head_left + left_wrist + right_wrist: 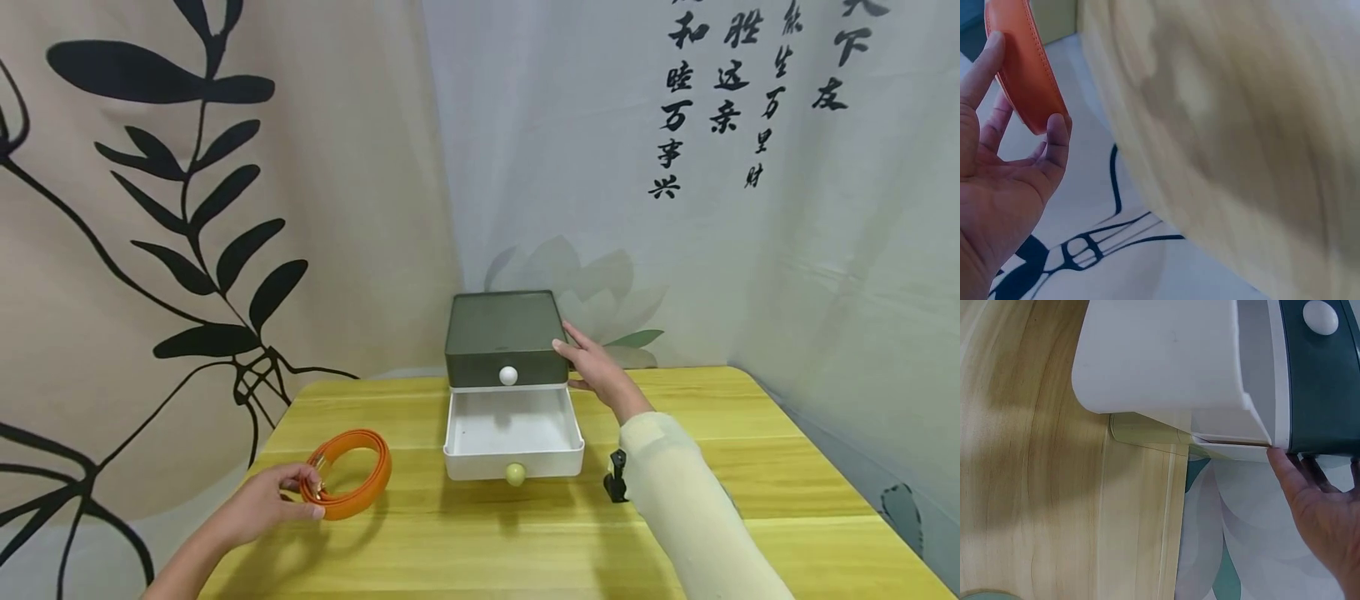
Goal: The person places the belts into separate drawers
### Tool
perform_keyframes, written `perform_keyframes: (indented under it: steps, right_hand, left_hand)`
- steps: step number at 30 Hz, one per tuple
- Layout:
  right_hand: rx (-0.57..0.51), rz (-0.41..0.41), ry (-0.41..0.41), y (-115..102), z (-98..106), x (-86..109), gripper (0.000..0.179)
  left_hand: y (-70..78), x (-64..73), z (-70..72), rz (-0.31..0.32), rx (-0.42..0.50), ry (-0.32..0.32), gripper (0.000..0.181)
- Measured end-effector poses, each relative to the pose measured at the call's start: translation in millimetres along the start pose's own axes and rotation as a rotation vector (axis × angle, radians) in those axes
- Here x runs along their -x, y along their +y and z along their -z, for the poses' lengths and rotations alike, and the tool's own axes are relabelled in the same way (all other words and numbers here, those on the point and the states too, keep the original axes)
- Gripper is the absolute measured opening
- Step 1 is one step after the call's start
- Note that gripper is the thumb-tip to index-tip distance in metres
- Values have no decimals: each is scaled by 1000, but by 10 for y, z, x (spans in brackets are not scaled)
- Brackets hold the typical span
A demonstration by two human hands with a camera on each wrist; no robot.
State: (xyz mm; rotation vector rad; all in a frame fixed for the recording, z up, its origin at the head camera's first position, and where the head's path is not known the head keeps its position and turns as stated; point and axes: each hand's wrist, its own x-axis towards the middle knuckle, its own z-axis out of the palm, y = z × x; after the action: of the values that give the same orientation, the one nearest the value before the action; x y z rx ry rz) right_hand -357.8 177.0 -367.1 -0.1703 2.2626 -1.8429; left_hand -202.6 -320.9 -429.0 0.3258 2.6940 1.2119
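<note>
In the head view, my left hand pinches a coiled orange belt by its gold-coloured metal end, at the left of the table. Stitching along the belt's edge shows in the left wrist view. A small drawer box has a dark green upper part with a white knob. Its white lower drawer, with a yellow-green knob, is pulled out and nothing lies in it. With fairly straight fingers, my right hand touches the box's right side; in the right wrist view the fingertips meet its edge.
The box stands toward the back of a yellow wood-grain table. A small black object shows beside the right sleeve. Behind the table hangs a printed curtain with dark leaves and written characters.
</note>
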Motion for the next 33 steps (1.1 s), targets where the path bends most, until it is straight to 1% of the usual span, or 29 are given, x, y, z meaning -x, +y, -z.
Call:
perform_keyframes:
  steps: [2, 9, 16, 21, 27, 33]
  right_hand:
    - [-3, -1, 0, -1, 0, 0, 67]
    - [12, 4, 4, -12, -16, 4, 68]
    - [16, 5, 0, -26, -22, 5, 68]
    - [34, 8, -2, -19, -12, -9, 68]
    - [20, -2, 4, -11, -10, -5, 67]
    - [13, -6, 8, -6, -15, -7, 68]
  left_hand:
    - [38, -34, 10, 3, -3, 6, 39]
    - [147, -117, 56, -25, -5, 0, 38]
    - [269, -159, 96, -16, -24, 12, 42]
    - [360, -201, 104, -19, -38, 13, 42]
    - [466, -260, 101, -33, -35, 6, 41]
    - [603, -320, 94, -44, -47, 2, 41]
